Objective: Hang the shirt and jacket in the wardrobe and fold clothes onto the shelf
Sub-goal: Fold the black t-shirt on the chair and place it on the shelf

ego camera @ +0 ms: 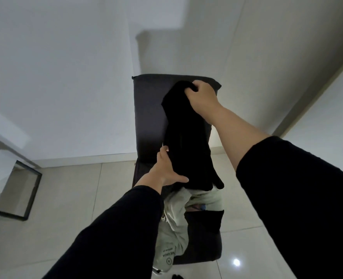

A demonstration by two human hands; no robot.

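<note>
Holding the black garment (188,137) upright over the chair (146,109), the person is working it with both hands. The left hand (166,170) is pressing an open palm against its lower left edge, thumb spread along the hem; to the right and farther off, the right hand (201,95) is pinching its top corner in closed fingers. Below, a pale garment (174,224) is lying on the seat. Keeping the top high and sliding the left hand down the edge should pull it flat for folding.
</note>
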